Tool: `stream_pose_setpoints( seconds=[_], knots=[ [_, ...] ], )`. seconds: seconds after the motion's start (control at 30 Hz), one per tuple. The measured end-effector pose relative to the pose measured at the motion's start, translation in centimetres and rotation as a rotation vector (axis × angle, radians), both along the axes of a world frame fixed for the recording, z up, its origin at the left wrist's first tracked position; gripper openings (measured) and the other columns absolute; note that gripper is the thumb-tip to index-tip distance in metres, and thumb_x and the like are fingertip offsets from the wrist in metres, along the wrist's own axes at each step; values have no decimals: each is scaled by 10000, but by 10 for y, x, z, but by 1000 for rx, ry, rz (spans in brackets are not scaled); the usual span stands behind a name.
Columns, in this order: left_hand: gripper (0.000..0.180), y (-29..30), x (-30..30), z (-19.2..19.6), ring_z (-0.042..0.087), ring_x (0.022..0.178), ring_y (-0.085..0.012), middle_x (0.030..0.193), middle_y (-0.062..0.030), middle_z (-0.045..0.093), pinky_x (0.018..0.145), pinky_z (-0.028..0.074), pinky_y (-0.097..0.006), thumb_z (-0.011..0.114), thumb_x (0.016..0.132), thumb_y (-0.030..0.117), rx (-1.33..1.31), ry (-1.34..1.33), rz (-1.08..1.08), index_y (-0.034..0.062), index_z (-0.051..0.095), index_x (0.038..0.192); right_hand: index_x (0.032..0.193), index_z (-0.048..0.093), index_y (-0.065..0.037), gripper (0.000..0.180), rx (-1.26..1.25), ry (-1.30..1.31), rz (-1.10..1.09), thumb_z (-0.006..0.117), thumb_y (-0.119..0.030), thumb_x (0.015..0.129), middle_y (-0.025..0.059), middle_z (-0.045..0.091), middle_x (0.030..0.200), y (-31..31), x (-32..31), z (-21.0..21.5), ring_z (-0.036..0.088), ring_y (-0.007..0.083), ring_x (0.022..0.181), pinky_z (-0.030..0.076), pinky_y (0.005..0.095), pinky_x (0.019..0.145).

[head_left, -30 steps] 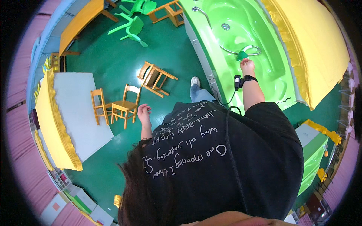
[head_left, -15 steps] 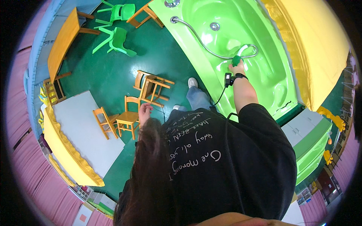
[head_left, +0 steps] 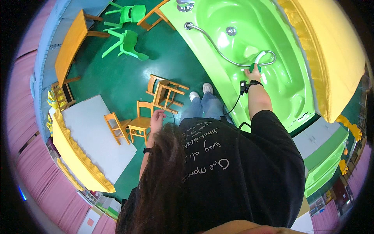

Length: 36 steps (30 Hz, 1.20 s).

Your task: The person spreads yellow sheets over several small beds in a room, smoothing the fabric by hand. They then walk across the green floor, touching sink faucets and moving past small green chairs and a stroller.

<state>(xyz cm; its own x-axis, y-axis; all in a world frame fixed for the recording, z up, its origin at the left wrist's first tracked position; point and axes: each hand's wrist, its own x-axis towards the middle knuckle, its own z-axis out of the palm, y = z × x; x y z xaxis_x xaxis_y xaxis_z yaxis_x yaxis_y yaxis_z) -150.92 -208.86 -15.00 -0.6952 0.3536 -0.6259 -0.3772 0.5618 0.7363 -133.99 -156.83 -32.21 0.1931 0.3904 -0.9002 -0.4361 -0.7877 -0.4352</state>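
Observation:
My right hand [head_left: 253, 74] reaches into a bright green bathtub [head_left: 212, 72], its fingers closed around a dark green, rounded thing [head_left: 255, 67] whose kind I cannot make out. Right at it lies the white handle of a hand shower [head_left: 258, 58]; whether the two are one piece I cannot tell. A metal hose [head_left: 218, 50] runs from the tub's rim and loops round to that handle. Off to the left, my left hand [head_left: 157, 117] hangs in the air with loosely bent fingers and nothing in it. Close by it stand small wooden chairs [head_left: 141, 121].
A tipped wooden chair [head_left: 163, 93] lies beyond my left hand. Green plastic chairs [head_left: 128, 45] and a wooden table [head_left: 72, 45] are at the far left. A grey-white tabletop [head_left: 97, 136] with yellow trim is nearer. A yellow drape [head_left: 331, 50] borders the tub; white cabinets [head_left: 311, 134] stand at right.
The whole view has shifted a little, moving the scene rightward. Both my shoes now show side by side. My right hand keeps hold of the dark green thing, and my left hand stays beside the chairs.

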Motion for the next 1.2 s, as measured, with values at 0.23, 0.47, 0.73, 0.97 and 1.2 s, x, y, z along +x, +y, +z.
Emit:
stream_pose_setpoints(
  seconds=[0.23, 0.47, 0.73, 0.97, 1.2],
  knots=[
    [143, -21, -16, -4, 513, 695, -77, 749, 7, 557, 597, 397, -209, 413, 872, 78, 111, -20, -63, 51, 523, 960, 1049, 450, -2, 445, 179, -17, -7, 687, -209, 734, 148, 461, 989, -11, 11, 19, 488, 297, 875, 530, 388, 660],
    [153, -8, -47, -20, 516, 687, -87, 735, -13, 556, 604, 412, -215, 414, 863, 51, 138, 58, -136, 27, 523, 969, 963, 473, 34, 420, 112, 277, 61, 696, -216, 709, 162, 500, 896, -13, 64, 93, 556, 279, 752, 509, 329, 663],
    [146, 31, -81, -57, 541, 694, -112, 746, -40, 564, 641, 446, -226, 413, 839, 3, 266, 10, -171, 21, 531, 922, 1135, 395, -43, 478, 263, 138, 505, 647, -174, 751, 160, 433, 1089, -51, 163, 231, 557, 323, 880, 514, 371, 752],
    [172, 81, -88, -59, 542, 714, -116, 747, -51, 566, 670, 451, -234, 403, 816, -16, 433, -34, -318, 14, 534, 924, 1336, 222, -68, 662, 270, -68, 930, 578, -140, 782, 164, 558, 1004, -115, 220, 315, 609, 274, 780, 529, 361, 721],
    [160, 151, -91, -30, 545, 734, -143, 800, -67, 564, 682, 437, -259, 433, 800, 12, 401, -5, -635, 23, 528, 928, 1232, 384, -62, 597, 473, 169, 962, 579, -99, 668, 129, 543, 1062, -167, 211, 336, 582, 260, 810, 509, 365, 697]
  ],
)
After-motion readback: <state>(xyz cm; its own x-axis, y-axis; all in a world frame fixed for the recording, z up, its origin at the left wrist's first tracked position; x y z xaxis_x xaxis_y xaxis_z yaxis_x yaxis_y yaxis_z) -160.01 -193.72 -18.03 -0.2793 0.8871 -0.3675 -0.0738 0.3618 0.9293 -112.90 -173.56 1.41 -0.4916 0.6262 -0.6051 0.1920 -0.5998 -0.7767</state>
